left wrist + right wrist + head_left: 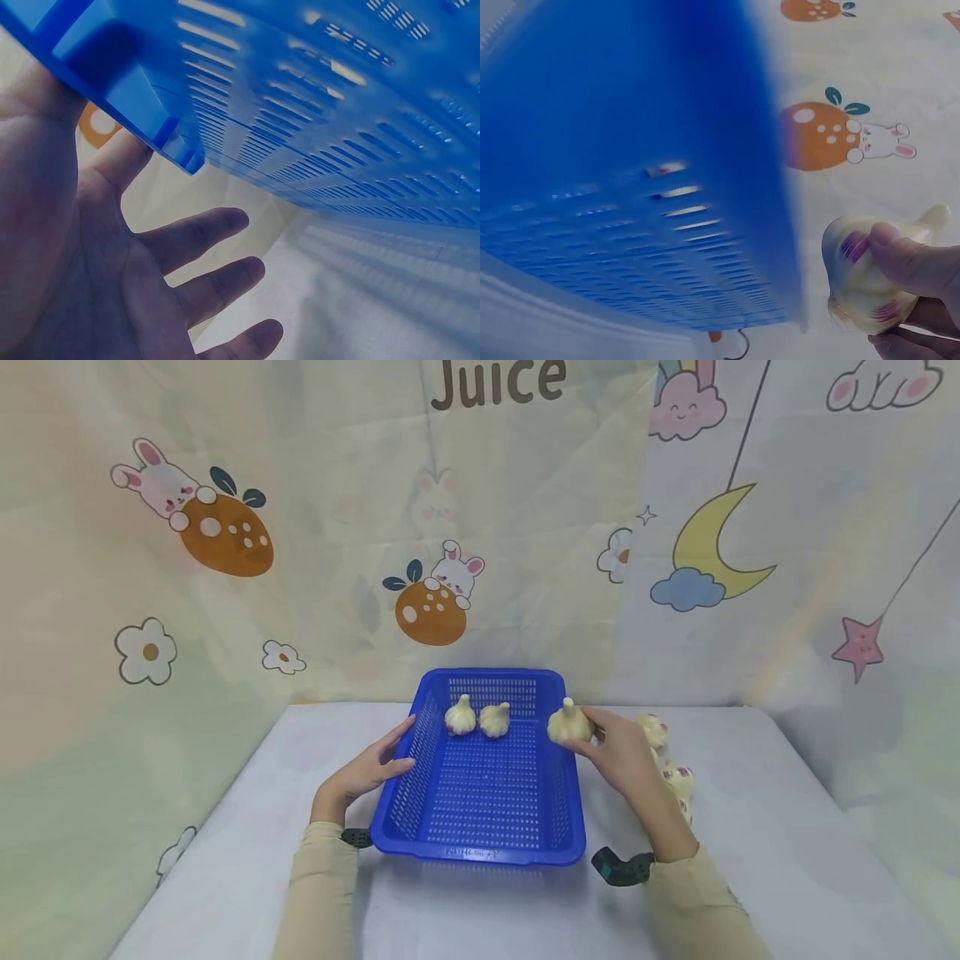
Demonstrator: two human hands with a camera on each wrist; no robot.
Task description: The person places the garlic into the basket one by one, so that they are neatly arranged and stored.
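Note:
A blue perforated basket stands on the table in front of me, with two garlic bulbs lying at its far end. My right hand pinches a third garlic bulb just over the basket's right rim; the right wrist view shows the thumb on this bulb beside the basket wall. My left hand rests against the basket's left wall, fingers straight and spread under the rim.
Several more garlic bulbs lie on the white table to the right of the basket, partly behind my right hand. A cartoon-printed curtain hangs close behind the table.

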